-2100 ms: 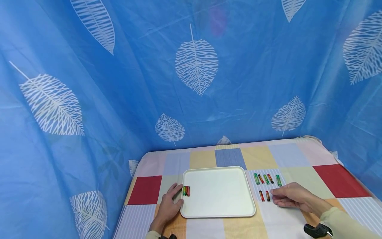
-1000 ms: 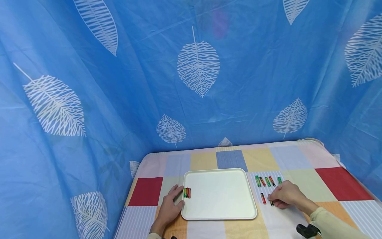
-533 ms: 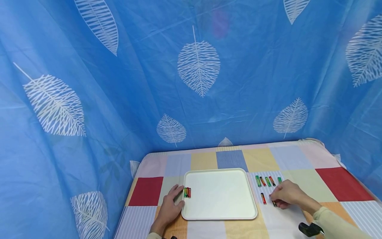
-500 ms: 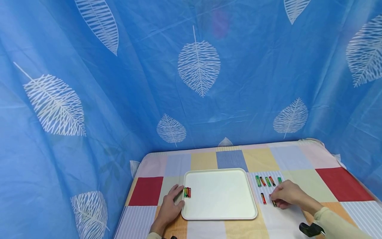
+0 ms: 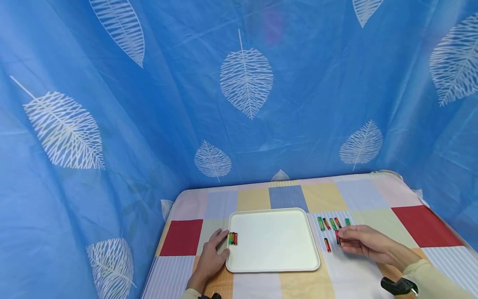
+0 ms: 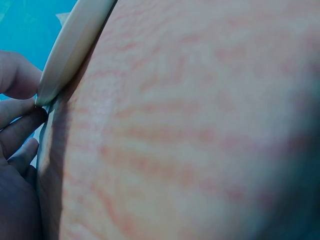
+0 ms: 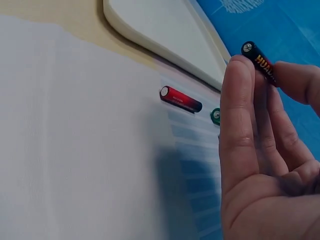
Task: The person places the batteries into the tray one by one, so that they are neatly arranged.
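Note:
My right hand holds a small red-and-black battery between thumb and fingertips, its metal end pointing outward in the right wrist view. A red battery lies on the cloth below it. Beyond the hand, a row of several green and red batteries lies on the striped patch. My left hand rests at the left edge of the white tray, fingers relaxed and fingertips at its rim. Just inside that rim, three batteries lie side by side, one green-and-yellow and two mainly red.
A patchwork cloth covers the table under the tray. Blue curtains with white leaf prints hang along the back and both sides, close to the table's edges.
My right hand has pinched the nearer right battery, which lay on the cloth, and lifted it up. The left hand and the tray's batteries stay in place.

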Tool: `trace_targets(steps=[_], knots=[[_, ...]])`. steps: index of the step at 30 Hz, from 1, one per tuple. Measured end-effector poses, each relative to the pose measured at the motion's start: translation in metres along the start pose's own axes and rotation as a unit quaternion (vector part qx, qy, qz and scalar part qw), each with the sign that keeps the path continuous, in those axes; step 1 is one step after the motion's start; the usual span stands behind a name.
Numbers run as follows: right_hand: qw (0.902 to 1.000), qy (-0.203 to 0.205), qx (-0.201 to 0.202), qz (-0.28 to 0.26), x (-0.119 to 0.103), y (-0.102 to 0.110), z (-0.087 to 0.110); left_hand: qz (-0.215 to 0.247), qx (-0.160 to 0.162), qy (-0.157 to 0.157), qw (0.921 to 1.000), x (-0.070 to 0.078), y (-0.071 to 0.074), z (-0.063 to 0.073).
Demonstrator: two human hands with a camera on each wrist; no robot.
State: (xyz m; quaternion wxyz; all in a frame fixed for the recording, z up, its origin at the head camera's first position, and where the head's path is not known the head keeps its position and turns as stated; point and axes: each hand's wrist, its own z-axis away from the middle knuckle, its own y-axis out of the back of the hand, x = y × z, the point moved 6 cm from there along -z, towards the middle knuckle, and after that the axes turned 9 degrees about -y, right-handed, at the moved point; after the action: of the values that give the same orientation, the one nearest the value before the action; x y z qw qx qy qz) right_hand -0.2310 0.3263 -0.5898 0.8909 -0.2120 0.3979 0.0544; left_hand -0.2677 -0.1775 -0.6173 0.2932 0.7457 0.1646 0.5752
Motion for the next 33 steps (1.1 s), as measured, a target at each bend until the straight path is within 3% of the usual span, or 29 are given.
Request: trace_targets(steps=[8, 14, 33], knots=[[0.9998, 0.012, -0.012, 0.002, -0.008, -0.014, -0.005, 0.001, 0.001, 0.002, 1.0000, -0.001, 0.000, -0.001], [0.9995, 0.019, 0.011, 0.024, -0.012, -0.031, -0.015, 0.001, 0.000, 0.001, 1.0000, 0.000, 0.000, 0.000], [0.9935, 0.043, 0.039, 0.097, -0.024, -0.102, -0.074, 0.000, 0.003, -0.007, 1.0000, 0.005, 0.001, 0.000]])
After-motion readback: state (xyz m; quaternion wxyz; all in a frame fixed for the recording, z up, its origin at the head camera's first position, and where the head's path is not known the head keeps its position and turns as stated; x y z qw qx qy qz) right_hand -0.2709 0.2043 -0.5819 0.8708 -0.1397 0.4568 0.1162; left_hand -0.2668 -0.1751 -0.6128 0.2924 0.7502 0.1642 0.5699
